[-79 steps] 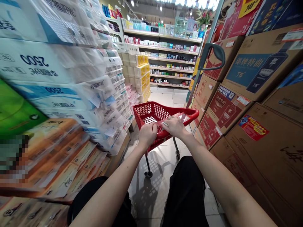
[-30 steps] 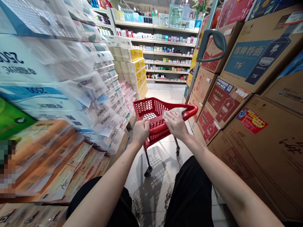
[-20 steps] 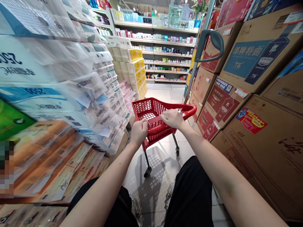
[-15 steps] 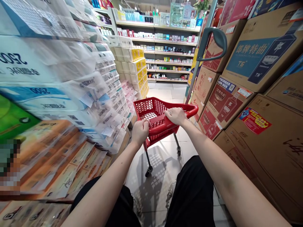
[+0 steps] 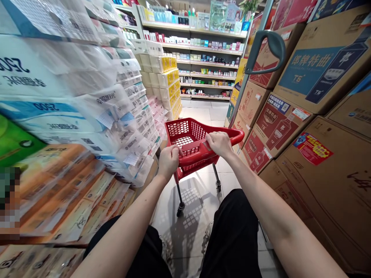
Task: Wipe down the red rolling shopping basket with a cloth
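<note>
In front of me stands a small red plastic shopping cart [image 5: 199, 154] on grey legs with black casters. Its perforated basket looks bare inside, though the front rim hides part of the floor of it. My left hand [image 5: 168, 160] is closed around the left end of the cart's rim. Further right, my right hand [image 5: 219, 143] has its fingers wrapped over the red handle bar. The cart sits slightly turned, its right end reaching toward the stacked cartons.
Wrapped tissue packs [image 5: 87, 104] are piled high on the left, with orange packs [image 5: 63, 193] below. Cardboard cartons [image 5: 321, 143] line the right, beside a grey trolley handle [image 5: 265, 52]. Pale floor tiles [image 5: 213, 112] lead to shelves [image 5: 208, 50] of small boxes.
My right hand has slid slightly right along the bar, and my left hand has shifted a little left. Both still grip the cart, which has barely changed position in view.
</note>
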A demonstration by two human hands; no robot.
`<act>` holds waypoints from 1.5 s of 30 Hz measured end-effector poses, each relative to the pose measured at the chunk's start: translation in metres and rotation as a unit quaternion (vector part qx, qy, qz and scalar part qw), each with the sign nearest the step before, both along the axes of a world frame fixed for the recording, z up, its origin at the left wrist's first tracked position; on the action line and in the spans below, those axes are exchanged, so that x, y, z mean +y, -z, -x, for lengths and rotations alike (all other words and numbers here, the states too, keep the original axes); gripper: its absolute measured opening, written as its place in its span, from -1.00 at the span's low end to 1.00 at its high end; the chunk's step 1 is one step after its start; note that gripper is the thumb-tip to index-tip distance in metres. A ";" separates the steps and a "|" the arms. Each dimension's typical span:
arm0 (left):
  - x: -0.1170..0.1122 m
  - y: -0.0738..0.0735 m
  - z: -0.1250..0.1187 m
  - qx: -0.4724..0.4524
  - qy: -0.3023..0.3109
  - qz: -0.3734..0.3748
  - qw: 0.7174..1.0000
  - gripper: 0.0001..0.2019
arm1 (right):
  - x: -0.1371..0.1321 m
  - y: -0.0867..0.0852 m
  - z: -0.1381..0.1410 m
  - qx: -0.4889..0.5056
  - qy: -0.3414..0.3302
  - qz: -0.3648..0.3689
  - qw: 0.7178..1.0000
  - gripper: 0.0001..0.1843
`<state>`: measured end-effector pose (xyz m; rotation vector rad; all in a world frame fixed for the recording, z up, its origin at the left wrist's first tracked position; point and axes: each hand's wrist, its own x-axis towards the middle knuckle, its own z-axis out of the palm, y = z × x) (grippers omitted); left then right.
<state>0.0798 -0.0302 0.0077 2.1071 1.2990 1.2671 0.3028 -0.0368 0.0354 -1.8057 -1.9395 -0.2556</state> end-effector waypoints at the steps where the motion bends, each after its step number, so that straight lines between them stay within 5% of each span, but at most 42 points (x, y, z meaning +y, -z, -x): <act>1: 0.001 0.000 0.001 -0.002 0.000 0.001 1.000 -0.66 | -0.004 0.001 0.009 -0.008 -0.032 -0.012 0.999 -0.47; 6: 0.006 0.000 0.001 0.005 0.004 0.004 1.000 -0.66 | -0.012 0.001 0.034 -0.029 -0.131 -0.014 0.991 -0.52; 10: 0.008 0.001 0.002 0.009 0.013 0.008 1.000 -0.65 | -0.007 0.001 0.013 -0.013 -0.150 -0.010 0.988 -0.58; 17: 0.008 0.005 0.002 -0.010 0.009 0.007 1.000 -0.66 | -0.001 0.005 -0.066 0.054 -0.012 0.035 0.998 -0.50; 21: 0.008 0.005 0.001 -0.012 0.005 0.005 1.000 -0.67 | -0.004 0.008 -0.085 0.044 0.022 0.043 0.998 -0.45; 29: 0.010 0.009 -0.004 -0.023 -0.003 0.009 1.000 -0.68 | -0.016 0.021 -0.042 0.067 -0.065 -0.085 0.992 -0.53; 34: 0.010 0.006 -0.012 -0.007 -0.002 -0.005 1.000 -0.68 | -0.020 0.015 0.001 0.025 -0.158 -0.090 0.983 -0.55; 38: 0.008 0.003 -0.013 0.005 0.012 -0.010 1.000 -0.68 | -0.013 0.006 -0.011 0.008 -0.156 -0.042 0.987 -0.54; 45: 0.005 0.006 -0.009 -0.009 0.008 -0.001 1.000 -0.67 | 0.017 0.004 -0.046 0.041 -0.035 0.042 0.998 -0.49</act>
